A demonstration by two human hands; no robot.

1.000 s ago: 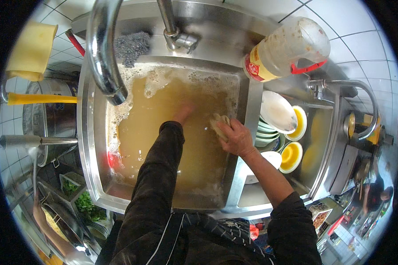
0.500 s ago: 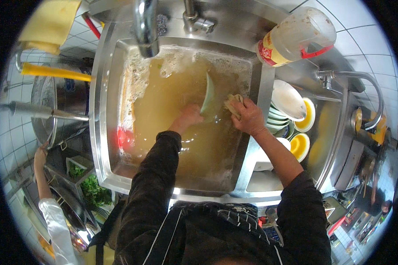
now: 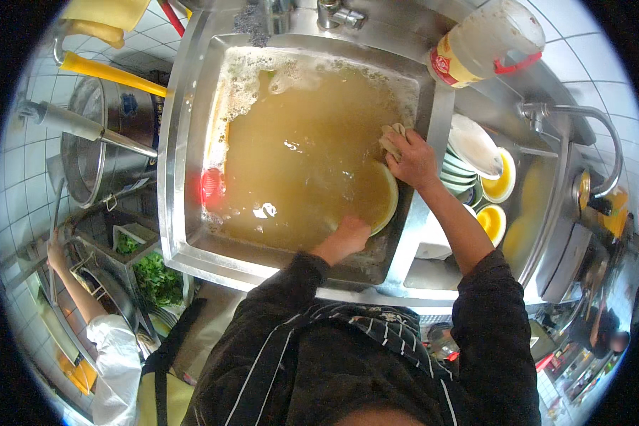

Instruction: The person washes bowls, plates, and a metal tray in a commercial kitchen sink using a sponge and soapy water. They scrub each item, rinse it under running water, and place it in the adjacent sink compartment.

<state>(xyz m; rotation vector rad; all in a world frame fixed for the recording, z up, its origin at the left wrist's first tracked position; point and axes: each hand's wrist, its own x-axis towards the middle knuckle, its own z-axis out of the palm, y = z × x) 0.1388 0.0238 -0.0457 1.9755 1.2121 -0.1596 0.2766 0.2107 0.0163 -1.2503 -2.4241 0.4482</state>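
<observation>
Sink (image 3: 179, 213), cloth (image 3: 390, 138) in right hand (image 3: 414, 163)

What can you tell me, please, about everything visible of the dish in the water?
The dish shows mainly as a smooth, pale, curved rim on its right side, perhaps glazed ceramic. Murky brown water veils the rest, so its depth and any pattern cannot be told. It lies partly submerged toward the right of the sink. The left hand holds its near edge; the right hand, with a cloth, is by its far edge, contact unclear.
</observation>
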